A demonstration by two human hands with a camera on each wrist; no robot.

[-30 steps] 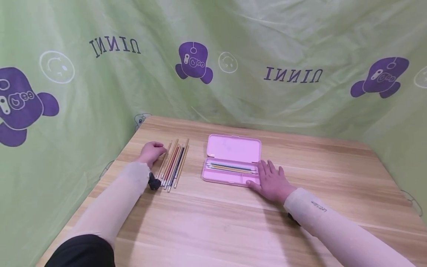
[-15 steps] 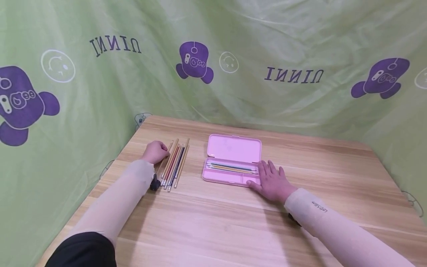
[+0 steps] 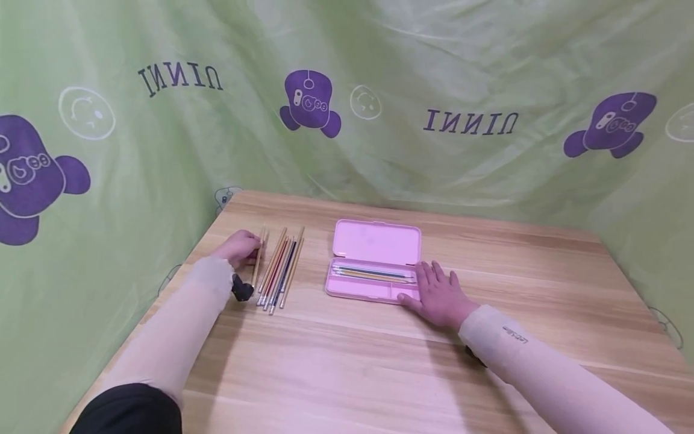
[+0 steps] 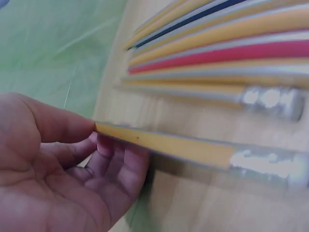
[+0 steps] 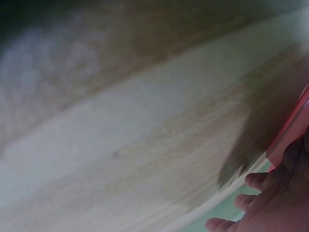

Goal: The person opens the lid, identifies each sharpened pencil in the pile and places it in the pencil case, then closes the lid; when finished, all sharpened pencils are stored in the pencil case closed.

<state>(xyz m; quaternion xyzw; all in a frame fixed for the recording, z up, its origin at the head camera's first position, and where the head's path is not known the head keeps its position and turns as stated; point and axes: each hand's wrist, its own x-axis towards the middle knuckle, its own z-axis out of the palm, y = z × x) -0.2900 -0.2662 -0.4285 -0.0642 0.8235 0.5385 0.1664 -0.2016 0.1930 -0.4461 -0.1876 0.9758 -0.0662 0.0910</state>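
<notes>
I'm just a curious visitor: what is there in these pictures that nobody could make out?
Case: head view; the right hand covers part of its right end.
Loose pencils: head view; overlap hides the exact count. Left wrist view; blurred, with some ends cut off by the right edge.
Right hand: right wrist view; cut off by the right and bottom edges.
Sleeve lettering: head view; too small to read surely.
</notes>
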